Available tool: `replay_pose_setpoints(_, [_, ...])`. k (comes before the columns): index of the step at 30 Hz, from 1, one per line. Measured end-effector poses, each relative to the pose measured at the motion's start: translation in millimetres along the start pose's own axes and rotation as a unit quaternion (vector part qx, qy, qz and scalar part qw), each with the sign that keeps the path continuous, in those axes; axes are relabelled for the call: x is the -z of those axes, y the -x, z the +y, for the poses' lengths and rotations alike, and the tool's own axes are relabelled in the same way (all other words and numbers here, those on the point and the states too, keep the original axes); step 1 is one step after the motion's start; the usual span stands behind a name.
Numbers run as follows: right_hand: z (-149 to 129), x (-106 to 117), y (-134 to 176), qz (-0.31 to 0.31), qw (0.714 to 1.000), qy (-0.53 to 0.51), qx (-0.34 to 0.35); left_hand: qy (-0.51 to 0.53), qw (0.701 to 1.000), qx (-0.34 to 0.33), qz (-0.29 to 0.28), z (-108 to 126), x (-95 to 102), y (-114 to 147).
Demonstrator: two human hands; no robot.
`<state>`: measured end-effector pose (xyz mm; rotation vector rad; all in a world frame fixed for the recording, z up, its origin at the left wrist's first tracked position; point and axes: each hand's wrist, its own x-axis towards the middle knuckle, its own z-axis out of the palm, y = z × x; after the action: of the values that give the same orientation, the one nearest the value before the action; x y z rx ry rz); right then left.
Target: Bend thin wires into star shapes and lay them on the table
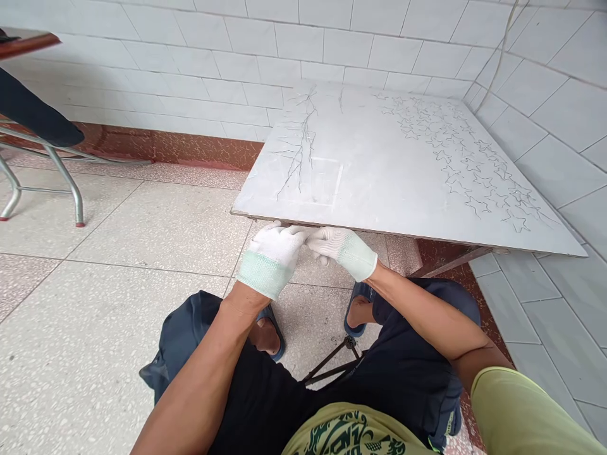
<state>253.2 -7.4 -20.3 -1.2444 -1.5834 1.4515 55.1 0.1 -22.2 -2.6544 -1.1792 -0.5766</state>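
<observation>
My left hand (276,243), in a white knit glove with a mint cuff, is at the front edge of the white tabletop (379,170). Its fingers are closed and meet those of my right hand (339,246), gloved alike. Both hands pinch together just below the edge; whatever is between the fingertips is too small or hidden to make out. Behind them on the tabletop lies a bundle of thin dark wires (303,145), some straight, some crooked. Many thin wire star outlines (469,164) are spread over the right side.
White tiled walls (265,38) border the table at the back and right. At left stand a metal-legged stool (71,180) and a person's dark-clothed leg (35,107) under a brown tabletop (33,44). A black tripod-like stand (348,344) is between my feet.
</observation>
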Motion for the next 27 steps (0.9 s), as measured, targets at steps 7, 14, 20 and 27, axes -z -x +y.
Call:
replay_pose_setpoints(7, [0.5,-7.8,-1.9,0.110,0.990,0.085,0.000,0.022,0.993,0.102,0.055,13.7,4.6,4.5])
replay_pose_setpoints(14, [6.4,-22.7,1.2,0.210,0.954,0.211,0.014,0.002,0.983,0.169,0.065,20.5,8.0,3.2])
replay_pose_setpoints(20, [4.8,-18.9,5.4,0.215,0.947,0.231,0.056,0.004,0.989,0.139,0.039,16.9,12.0,-5.4])
replay_pose_setpoints(27, [6.7,-12.2,7.5,0.208,0.925,0.295,0.119,0.020,0.990,0.133,0.043,20.6,62.1,8.5])
